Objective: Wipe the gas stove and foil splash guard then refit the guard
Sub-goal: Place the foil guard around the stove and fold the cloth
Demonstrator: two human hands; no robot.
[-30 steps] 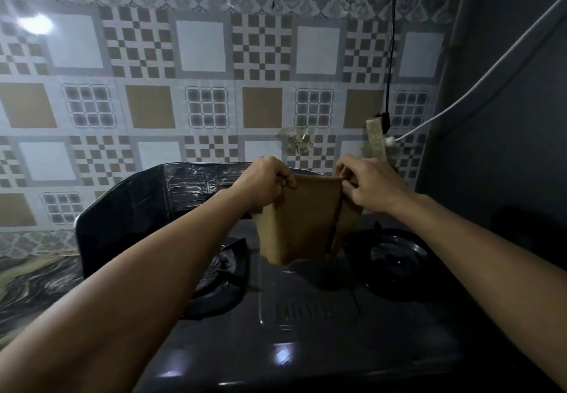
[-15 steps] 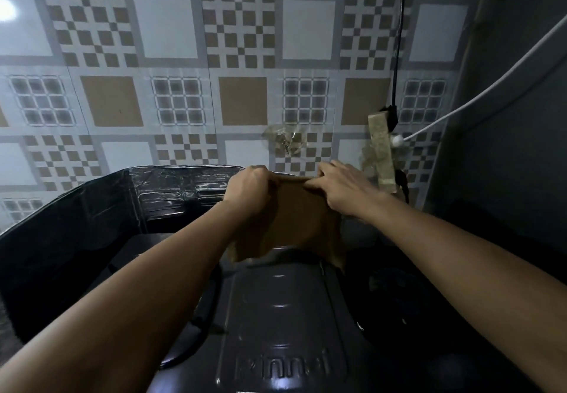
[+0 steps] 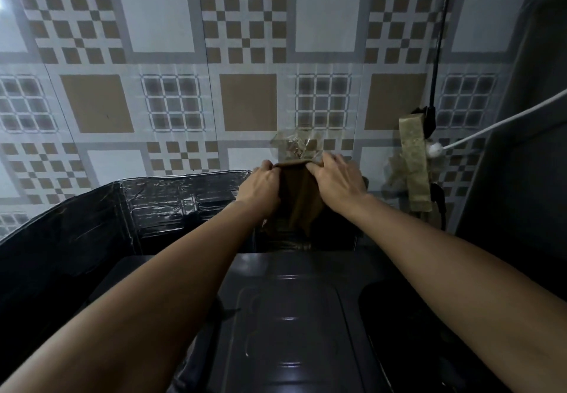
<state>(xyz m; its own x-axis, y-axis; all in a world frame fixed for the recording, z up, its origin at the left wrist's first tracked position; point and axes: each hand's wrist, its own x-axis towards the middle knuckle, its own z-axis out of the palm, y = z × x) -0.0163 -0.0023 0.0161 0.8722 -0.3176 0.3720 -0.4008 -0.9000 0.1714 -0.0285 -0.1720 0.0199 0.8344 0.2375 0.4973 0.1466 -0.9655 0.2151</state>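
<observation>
— Which step was it?
— Both hands, left hand (image 3: 260,188) and right hand (image 3: 337,182), pinched the brown cloth (image 3: 299,202) above the foil splash guard (image 3: 171,205) (behind the gas stove (image 3: 291,316)). Wiping probably came next.

The cloth (image 3: 299,199) is plain brown. The foil splash guard (image 3: 171,205) looks glossy black, as does the gas stove (image 3: 291,325). The wall tiles (image 3: 159,55) carry grey, white and tan checks and squares.

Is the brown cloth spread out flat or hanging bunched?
Hanging: both hands pinch the brown cloth by its top edge, and it drapes narrow below, by the foil guard.
</observation>
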